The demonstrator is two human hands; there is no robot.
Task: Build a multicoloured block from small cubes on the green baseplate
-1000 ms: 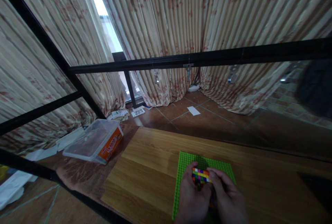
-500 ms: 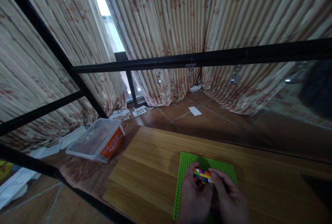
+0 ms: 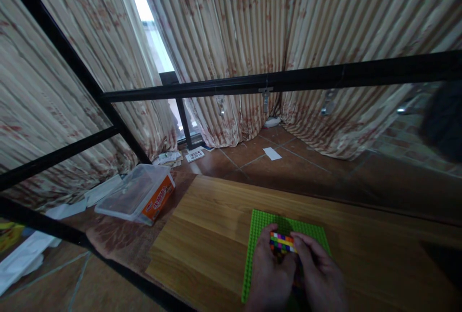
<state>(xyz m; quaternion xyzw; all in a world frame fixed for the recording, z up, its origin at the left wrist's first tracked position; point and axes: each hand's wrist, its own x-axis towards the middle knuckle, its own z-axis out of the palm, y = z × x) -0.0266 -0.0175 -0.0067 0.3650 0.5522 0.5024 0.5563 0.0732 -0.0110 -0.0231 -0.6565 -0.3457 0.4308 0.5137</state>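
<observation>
A bright green studded baseplate lies on the wooden table near its front edge. A small block of multicoloured bricks stands on the plate. My left hand and my right hand close round this block from either side, with fingertips pinching its top. The lower part of the block is hidden behind my fingers.
A clear plastic box with an orange label rests on a patterned cloth to the left of the table. Black metal frame bars cross in front of striped curtains. Papers lie scattered on the tiled floor.
Both hands stay on the brick block with almost no shift. The view has drifted slightly.
</observation>
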